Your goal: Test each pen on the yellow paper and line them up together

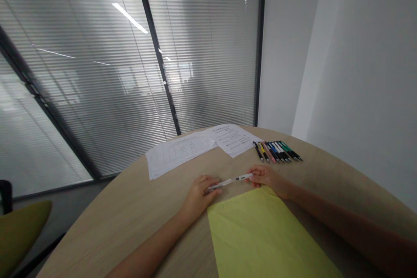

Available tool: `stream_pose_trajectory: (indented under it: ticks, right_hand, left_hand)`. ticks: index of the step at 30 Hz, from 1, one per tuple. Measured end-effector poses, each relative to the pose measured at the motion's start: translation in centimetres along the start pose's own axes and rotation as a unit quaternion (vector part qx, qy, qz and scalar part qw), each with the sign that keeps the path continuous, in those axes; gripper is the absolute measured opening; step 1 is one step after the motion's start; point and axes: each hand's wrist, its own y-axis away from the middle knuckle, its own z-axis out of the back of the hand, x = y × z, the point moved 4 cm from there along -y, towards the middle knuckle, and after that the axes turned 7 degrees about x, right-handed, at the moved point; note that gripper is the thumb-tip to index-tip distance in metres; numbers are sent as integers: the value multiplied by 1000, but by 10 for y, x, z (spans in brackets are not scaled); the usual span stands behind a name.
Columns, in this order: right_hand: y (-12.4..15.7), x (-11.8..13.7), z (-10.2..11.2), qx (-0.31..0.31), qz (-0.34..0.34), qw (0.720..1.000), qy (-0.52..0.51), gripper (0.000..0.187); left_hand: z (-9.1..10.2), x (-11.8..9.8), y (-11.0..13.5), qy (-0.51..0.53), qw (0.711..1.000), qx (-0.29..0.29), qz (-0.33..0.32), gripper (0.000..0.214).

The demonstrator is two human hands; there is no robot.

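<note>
The left hand (198, 196) and right hand (265, 179) grip a white pen (230, 181), its ends hidden. Papers (203, 143) on the wooden surface (130, 226) are unreadable.

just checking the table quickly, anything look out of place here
Only a mild oddity: the white pen, held between the left hand and right hand, sits apart from the neat row of pens. Beyond it, the printed papers overlap at an angle, slightly askew. Nothing looks spilled or damaged.
</note>
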Motion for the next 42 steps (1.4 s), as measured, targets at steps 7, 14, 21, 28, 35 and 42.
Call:
stream_pose_trajectory:
  ticks: [7,14,21,28,35,42]
  right_hand:
    - [-2,-6,12,-79,12,992,-96,36]
    - [-7,-16,21,-85,27,986,-142,27]
    - [-7,-16,23,-94,40,980,-169,26]
    - [-9,-20,25,-97,38,983,-152,24]
    - [-9,-18,27,-107,34,991,-75,25]
    - [-4,-10,13,-78,13,996,36,24]
  left_hand:
    - [-5,18,0,-48,996,-9,77,28]
    - [-3,23,0,-10,995,-2,104,17]
    - [0,32,4,130,972,-32,193,28]
    - [1,31,3,159,968,-47,187,26]
    - [4,29,2,134,976,-58,163,23]
    - [3,20,-1,86,990,-26,106,21]
